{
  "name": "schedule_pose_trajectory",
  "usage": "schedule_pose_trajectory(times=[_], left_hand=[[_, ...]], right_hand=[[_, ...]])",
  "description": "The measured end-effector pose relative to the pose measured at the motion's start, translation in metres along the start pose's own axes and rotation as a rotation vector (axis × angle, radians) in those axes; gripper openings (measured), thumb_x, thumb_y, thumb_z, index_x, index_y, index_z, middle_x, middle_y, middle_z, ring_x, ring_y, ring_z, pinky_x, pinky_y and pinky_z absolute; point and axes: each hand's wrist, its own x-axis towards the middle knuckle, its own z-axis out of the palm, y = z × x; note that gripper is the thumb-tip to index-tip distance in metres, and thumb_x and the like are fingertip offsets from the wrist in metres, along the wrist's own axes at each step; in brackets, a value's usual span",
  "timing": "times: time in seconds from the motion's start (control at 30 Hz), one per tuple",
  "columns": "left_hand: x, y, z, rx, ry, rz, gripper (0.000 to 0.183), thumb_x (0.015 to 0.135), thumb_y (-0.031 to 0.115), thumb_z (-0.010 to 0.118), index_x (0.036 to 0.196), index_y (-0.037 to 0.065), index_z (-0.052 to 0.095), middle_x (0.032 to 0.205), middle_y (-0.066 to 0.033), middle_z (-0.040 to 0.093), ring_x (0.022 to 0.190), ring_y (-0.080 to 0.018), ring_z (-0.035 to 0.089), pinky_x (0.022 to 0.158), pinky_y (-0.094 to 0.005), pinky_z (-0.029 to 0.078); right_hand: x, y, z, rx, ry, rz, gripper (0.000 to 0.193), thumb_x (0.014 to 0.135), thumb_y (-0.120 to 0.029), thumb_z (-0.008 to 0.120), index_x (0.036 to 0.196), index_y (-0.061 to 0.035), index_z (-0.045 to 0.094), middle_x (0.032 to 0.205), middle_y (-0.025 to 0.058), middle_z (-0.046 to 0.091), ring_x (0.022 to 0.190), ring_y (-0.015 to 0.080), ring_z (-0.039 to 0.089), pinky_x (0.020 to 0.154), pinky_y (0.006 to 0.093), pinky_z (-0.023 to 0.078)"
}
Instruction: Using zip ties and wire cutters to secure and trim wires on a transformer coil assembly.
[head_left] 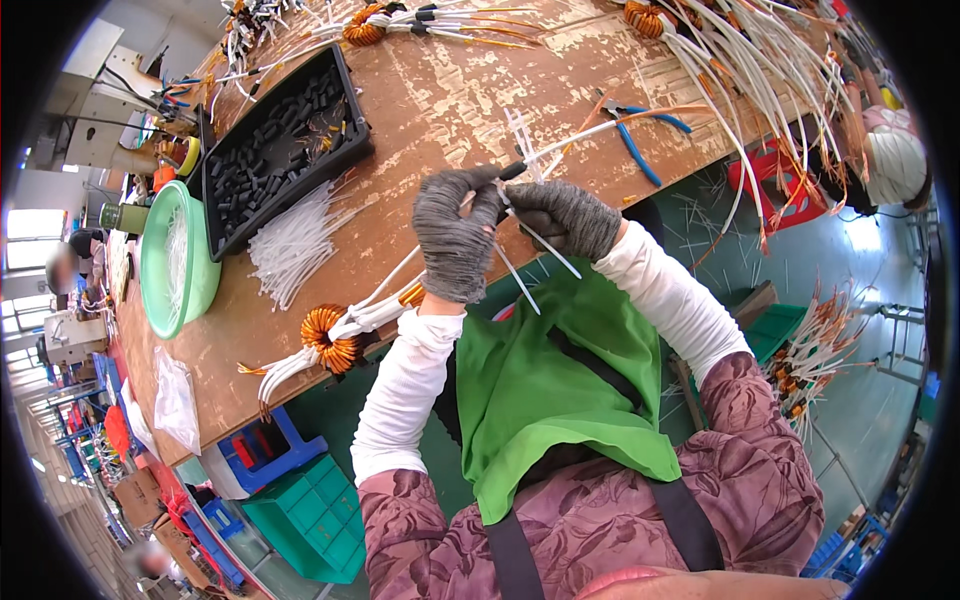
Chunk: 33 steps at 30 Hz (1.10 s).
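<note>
My left hand, in a grey knit glove, is closed around white insulated wires that carry a black sleeve. Close beside it, my gloved right hand pinches a thin white cable tie at the wires. Another white strip hangs down between the hands. Where the ties meet the wires is partly hidden by my fingers. Just beyond my hands, blue-handled cutters lie on the table. An orange-copper wound coil with white leads rests near my left forearm.
The worn wooden table holds a black tray of short black sleeves, a pile of white cable ties and a green basin. More coils with long leads lie at far right. Below stand green crates and a red stool.
</note>
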Motion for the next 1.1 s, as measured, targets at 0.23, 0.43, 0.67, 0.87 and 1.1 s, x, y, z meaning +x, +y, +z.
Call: schedule_pose_trajectory(times=[0.23, 0.43, 0.67, 0.87, 1.1], left_hand=[[-0.009, -0.001, 0.006, 0.063, 0.04, 0.067, 0.015, 0.074, -0.002, 0.062, 0.088, 0.003, 0.064, 0.082, -0.0099, 0.063, 0.075, -0.0205, 0.058, 0.07, -0.0304, 0.046], [-0.028, 0.016, -0.002, 0.294, -0.113, 0.299, 0.026, 0.069, 0.001, 0.06, 0.093, 0.009, 0.064, 0.088, -0.0084, 0.061, 0.087, -0.0264, 0.055, 0.08, -0.0371, 0.041], [-0.038, 0.008, -0.002, 0.406, -0.116, 0.485, 0.032, 0.062, 0.01, 0.065, 0.093, 0.014, 0.064, 0.087, -0.0046, 0.058, 0.089, -0.0262, 0.053, 0.081, -0.0394, 0.039], [-0.037, -0.003, 0.008, 0.518, -0.121, 0.442, 0.025, 0.061, 0.012, 0.064, 0.087, 0.012, 0.064, 0.079, -0.0042, 0.058, 0.078, -0.0248, 0.055, 0.071, -0.0392, 0.04], [-0.034, -0.022, 0.016, 0.416, -0.093, 0.322, 0.023, 0.069, 0.008, 0.06, 0.091, 0.007, 0.063, 0.072, -0.0073, 0.058, 0.07, -0.0267, 0.054, 0.065, -0.0388, 0.039]], right_hand=[[-0.005, 0.009, 0.006, -0.547, 0.213, -0.42, 0.02, 0.08, -0.024, 0.065, 0.087, -0.0054, 0.064, 0.056, -0.0033, 0.051, 0.048, 0.0048, 0.046, 0.046, 0.0192, 0.038], [-0.011, 0.011, -0.012, -0.671, 0.102, -0.455, 0.019, 0.076, -0.021, 0.071, 0.086, -0.0061, 0.066, 0.061, -0.0048, 0.054, 0.055, 0.0022, 0.046, 0.049, 0.0188, 0.038], [-0.011, 0.028, -0.024, -0.673, -0.057, -0.6, 0.023, 0.078, -0.02, 0.068, 0.094, -0.0048, 0.066, 0.064, -0.006, 0.054, 0.059, 0.0015, 0.044, 0.052, 0.0197, 0.038], [-0.039, 0.05, 0.012, -1.136, -0.151, -0.7, 0.02, 0.071, -0.014, 0.068, 0.088, -0.0038, 0.065, 0.06, 0.0084, 0.056, 0.055, 0.0098, 0.05, 0.055, 0.0277, 0.043], [-0.058, 0.044, 0.023, -0.723, -0.113, -0.595, 0.025, 0.076, -0.021, 0.069, 0.066, -0.0016, 0.056, 0.056, 0.0037, 0.049, 0.052, 0.0105, 0.042, 0.048, 0.0263, 0.035]])
